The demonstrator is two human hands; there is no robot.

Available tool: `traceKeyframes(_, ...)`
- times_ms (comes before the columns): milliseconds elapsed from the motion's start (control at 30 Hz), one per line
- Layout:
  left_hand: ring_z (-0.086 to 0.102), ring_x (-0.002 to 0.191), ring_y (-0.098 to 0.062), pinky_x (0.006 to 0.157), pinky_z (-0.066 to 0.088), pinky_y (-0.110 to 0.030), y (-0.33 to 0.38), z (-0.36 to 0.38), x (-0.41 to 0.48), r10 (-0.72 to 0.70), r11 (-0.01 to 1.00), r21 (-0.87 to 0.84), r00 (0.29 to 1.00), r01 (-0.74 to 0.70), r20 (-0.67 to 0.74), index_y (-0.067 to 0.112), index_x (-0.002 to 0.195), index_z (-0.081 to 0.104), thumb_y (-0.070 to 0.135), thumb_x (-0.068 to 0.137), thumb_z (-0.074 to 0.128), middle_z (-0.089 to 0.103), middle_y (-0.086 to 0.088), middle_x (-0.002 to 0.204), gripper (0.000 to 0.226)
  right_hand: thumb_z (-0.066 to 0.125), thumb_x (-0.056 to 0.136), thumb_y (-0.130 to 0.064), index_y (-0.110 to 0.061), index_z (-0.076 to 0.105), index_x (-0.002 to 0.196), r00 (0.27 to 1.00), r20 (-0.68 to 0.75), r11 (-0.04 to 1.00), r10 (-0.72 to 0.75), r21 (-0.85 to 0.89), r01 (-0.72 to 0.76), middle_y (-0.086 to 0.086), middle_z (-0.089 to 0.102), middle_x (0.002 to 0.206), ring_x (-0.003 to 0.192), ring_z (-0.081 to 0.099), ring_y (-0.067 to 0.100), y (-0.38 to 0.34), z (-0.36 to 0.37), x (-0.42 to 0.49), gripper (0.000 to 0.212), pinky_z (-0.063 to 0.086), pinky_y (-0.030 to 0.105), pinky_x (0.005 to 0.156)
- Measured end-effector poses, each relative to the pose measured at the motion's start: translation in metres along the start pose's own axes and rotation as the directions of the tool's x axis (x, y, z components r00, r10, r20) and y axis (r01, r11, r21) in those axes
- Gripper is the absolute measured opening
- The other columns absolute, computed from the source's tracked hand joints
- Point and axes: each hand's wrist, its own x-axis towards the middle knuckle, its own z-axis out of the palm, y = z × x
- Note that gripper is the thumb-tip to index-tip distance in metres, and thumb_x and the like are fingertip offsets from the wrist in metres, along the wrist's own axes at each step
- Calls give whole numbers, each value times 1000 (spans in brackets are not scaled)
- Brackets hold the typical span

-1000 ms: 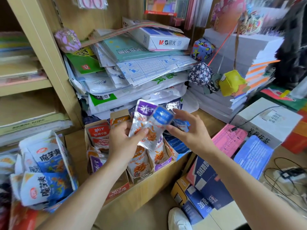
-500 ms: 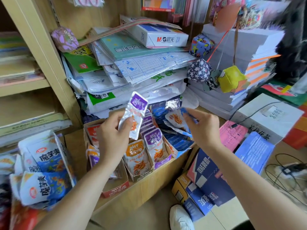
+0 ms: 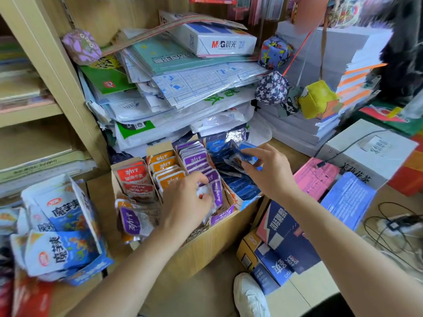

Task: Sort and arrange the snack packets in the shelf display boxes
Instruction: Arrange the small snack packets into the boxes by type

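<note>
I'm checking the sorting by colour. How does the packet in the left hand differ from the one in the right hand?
Colour: the left hand grips a purple packet; the right hand pinches a blue packet. Place: the purple packet is down at the front of the purple row, the blue packet raised above the blue pile. Both are small snack packets, each at its own colour's box.

Bright, even light reaches me, shadows soft and faint; I cannot tell its source. Plastic sleeves on the paper stack carry mild glare. The wide lens bows the shelf upright. The top right corner smears into blur; the left hand pinching a purple packet and the right hand pinching a blue packet look slightly soft.
</note>
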Motion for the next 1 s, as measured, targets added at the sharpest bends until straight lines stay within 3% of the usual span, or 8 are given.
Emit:
traceKeyframes(100, 57, 63, -5, 47, 36, -10, 10, 11, -6, -8, 999, 34, 1000, 7, 17, 21, 99, 73, 19, 86, 72, 73, 8, 81, 14, 76, 87, -20, -19, 68, 128, 999, 47, 1000, -5, 0, 5, -4, 62, 107, 76, 63, 11, -2, 1, -2, 41, 53, 30, 75)
traceKeyframes(200, 61, 63, -3, 56, 42, -6, 10, 13, -4, -61, 992, -110, 998, 64, 35, 21, 96, 76, 19, 84, 74, 71, 13, 75, 13, 82, 82, -22, -18, 65, 131, 995, 100, 999, -20, 30, 17, 0, 62, 115, 79, 64, 13, -2, 0, -4, 53, 55, 29, 76)
traceKeyframes(433, 69, 81, 4, 69, 60, -26, 1, 10, -6, 24, 956, -289, 974, 43, 225, 29, 101, 75, 45, 78, 79, 74, 18, 87, 28, 86, 75, -21, -21, 56, 141, 972, 226, 997, -65, -19, 71, 3, 51, 136, 118, 51, 21, 2, -7, -14, 72, 43, 32, 97)
traceKeyframes(600, 66, 74, 2, 62, 57, -33, -6, 11, -8, 65, 985, -171, 978, -30, 200, 30, 91, 71, 78, 76, 58, 70, 18, 77, 52, 80, 75, -24, -29, 56, 140, 951, 207, 967, -231, -63, 248, -3, 49, 137, 117, 39, 21, -15, -9, -30, 69, 39, 39, 95)
traceKeyframes(700, 53, 88, -6, 65, 49, -29, -10, 8, -4, 186, 981, 30, 969, -194, 165, 35, 95, 72, 90, 76, 45, 60, 20, 87, 64, 71, 73, -26, -34, 54, 141, 900, 290, 934, -327, -48, 355, -12, 51, 136, 111, 40, 19, -25, -1, -43, 70, 37, 37, 90)
traceKeyframes(833, 43, 103, -15, 84, 36, -31, -15, -2, 1, 243, 962, 106, 966, -252, 92, 32, 88, 78, 80, 81, 42, 60, 14, 105, 60, 74, 71, -44, -41, 51, 137, 868, 393, 938, -303, -34, 344, -23, 54, 128, 107, 37, 12, -20, 9, -48, 70, 32, 30, 84)
traceKeyframes(933, 50, 112, -15, 89, 33, -28, -19, -6, 1, 166, 970, 180, 986, -165, 12, 28, 110, 73, 69, 81, 48, 68, 9, 116, 57, 69, 77, -50, -35, 62, 118, 900, 307, 928, -309, -112, 356, -21, 61, 117, 103, 37, 11, -14, 12, -42, 45, 29, 33, 80)
traceKeyframes(1000, 51, 119, -16, 94, 33, -32, -22, -4, 1, 123, 973, 184, 988, -140, 98, 25, 130, 64, 66, 81, 50, 67, 7, 122, 65, 65, 79, -49, -31, 66, 113, 912, 278, 929, -301, -133, 347, -17, 64, 116, 106, 42, 15, -13, 13, -39, 39, 31, 35, 81)
